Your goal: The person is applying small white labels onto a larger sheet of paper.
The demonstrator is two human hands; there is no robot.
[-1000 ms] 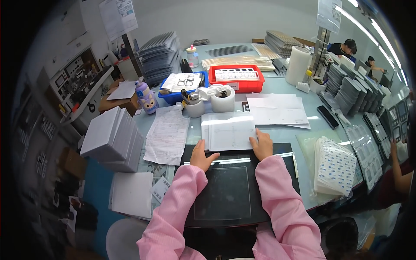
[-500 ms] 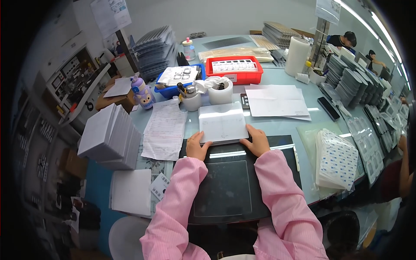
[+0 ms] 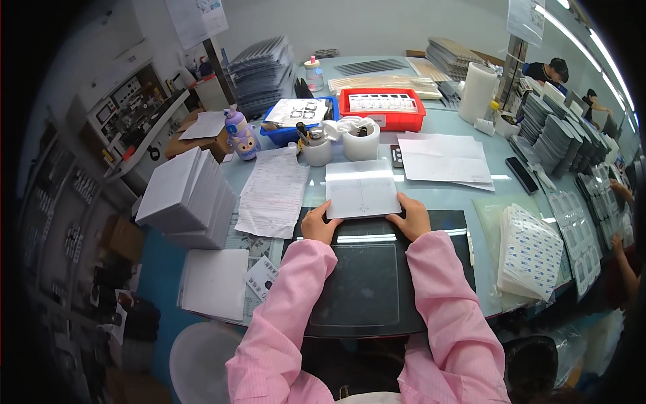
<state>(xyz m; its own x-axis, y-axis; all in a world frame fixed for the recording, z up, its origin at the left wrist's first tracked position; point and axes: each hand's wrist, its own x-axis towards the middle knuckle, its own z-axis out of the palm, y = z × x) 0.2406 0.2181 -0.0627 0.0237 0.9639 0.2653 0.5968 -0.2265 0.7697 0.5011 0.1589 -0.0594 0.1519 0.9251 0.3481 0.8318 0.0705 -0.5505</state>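
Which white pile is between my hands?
The centre pile, its near corners at your left hand and right hand; the tall pile and flat pile sit farther left, untouched.

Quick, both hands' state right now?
Left hand: partly closed, holding the white rectangular sheet stack at its near-left corner.
Right hand: partly closed, holding its near-right corner.

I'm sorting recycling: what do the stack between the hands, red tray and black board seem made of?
Stack: smooth paper or plastic sheets, unclear which; bright streak shows sheen. Red tray: likely moulded plastic, even colour, rounded corners. Black board: glossy, reflecting lights; perhaps glass or plastic.
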